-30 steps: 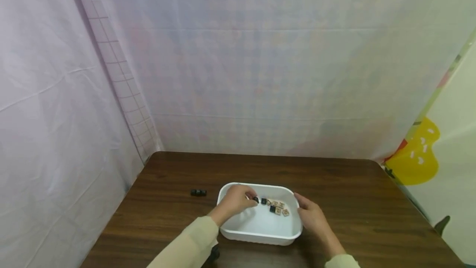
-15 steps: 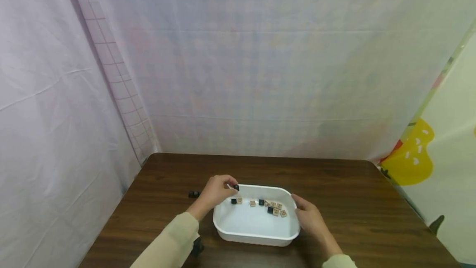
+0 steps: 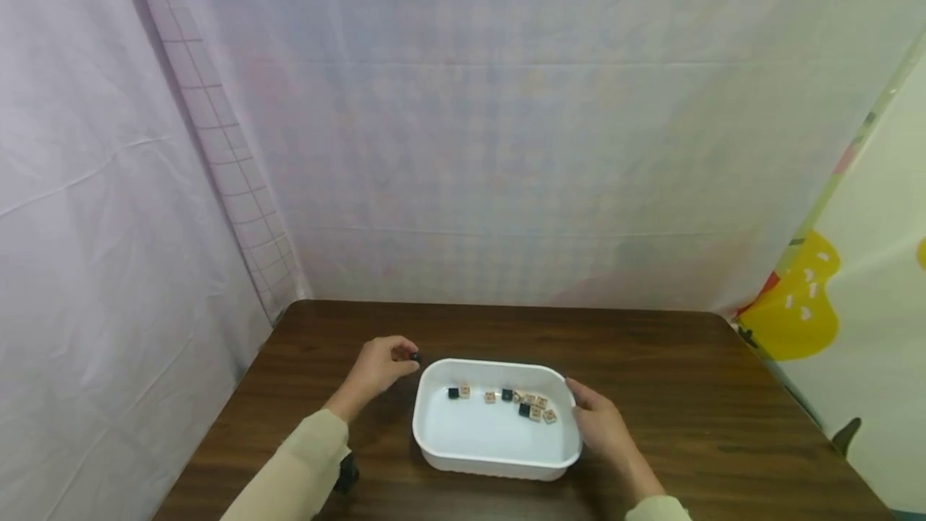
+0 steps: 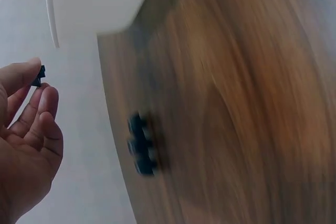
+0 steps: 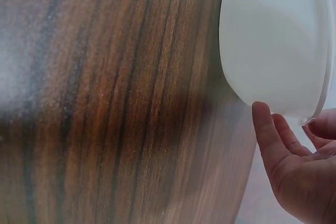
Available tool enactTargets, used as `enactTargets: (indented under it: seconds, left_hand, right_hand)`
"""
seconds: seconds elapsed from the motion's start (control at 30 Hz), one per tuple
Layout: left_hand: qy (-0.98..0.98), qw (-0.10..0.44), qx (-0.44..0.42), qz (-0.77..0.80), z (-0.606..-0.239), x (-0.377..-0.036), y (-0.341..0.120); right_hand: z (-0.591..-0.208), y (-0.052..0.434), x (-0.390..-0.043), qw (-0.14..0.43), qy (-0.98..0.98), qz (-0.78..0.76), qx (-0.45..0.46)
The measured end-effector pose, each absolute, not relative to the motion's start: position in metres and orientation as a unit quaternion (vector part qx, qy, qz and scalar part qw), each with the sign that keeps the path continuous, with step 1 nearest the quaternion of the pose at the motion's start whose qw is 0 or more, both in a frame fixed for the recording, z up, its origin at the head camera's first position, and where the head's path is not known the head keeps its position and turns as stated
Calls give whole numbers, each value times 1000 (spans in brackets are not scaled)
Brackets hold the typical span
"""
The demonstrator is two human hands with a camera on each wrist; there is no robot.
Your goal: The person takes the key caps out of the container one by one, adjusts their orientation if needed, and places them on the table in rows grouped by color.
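Note:
My left hand (image 3: 402,358) hovers over the table just left of the white tub (image 3: 497,465) and pinches a small black piece (image 3: 415,357) at its fingertips. The left wrist view shows that black piece (image 4: 38,75) between thumb and fingers of the left hand (image 4: 30,90), with a short row of joined black pieces (image 4: 142,144) lying on the wood beyond it. My right hand (image 3: 583,404) holds the tub's right rim. In the right wrist view its fingers (image 5: 270,137) lie against the tub's outer wall (image 5: 273,40). Several black and wooden tiles (image 3: 531,407) lie inside the tub.
The dark wooden table (image 3: 665,368) is boxed in by pale cloth walls (image 3: 506,143) at the back and left. A yellow patterned sheet (image 3: 796,312) hangs at the right. A dark object (image 3: 347,474) sits under my left sleeve near the front edge.
My left hand lifted a black piece out of the tub and carried it left, over the rim, to the table side. The right hand stayed on the tub's rim.

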State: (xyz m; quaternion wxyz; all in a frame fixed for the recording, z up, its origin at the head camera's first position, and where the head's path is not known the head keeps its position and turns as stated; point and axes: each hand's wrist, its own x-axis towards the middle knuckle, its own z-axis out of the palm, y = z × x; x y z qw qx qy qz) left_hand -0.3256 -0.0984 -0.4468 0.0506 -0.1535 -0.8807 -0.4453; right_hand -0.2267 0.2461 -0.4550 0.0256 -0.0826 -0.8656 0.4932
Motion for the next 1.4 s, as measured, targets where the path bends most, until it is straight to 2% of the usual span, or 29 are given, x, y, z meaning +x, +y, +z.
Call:
enactTargets:
  seconds: [0.53,0.83,1.4]
  left_hand:
    - [-922,66,-103,-368,-467,-340,-178]
    - [-933,42,-97,-343,-477,-342,-188]
    - [-931,45,-102,-347,-491,-345,-184]
  right_hand:
    - [-456,244,-230,3,-868,484,-112]
    - [-456,244,-231,-9,-865,484,-128]
    - [-454,244,-231,-2,-867,485,-117]
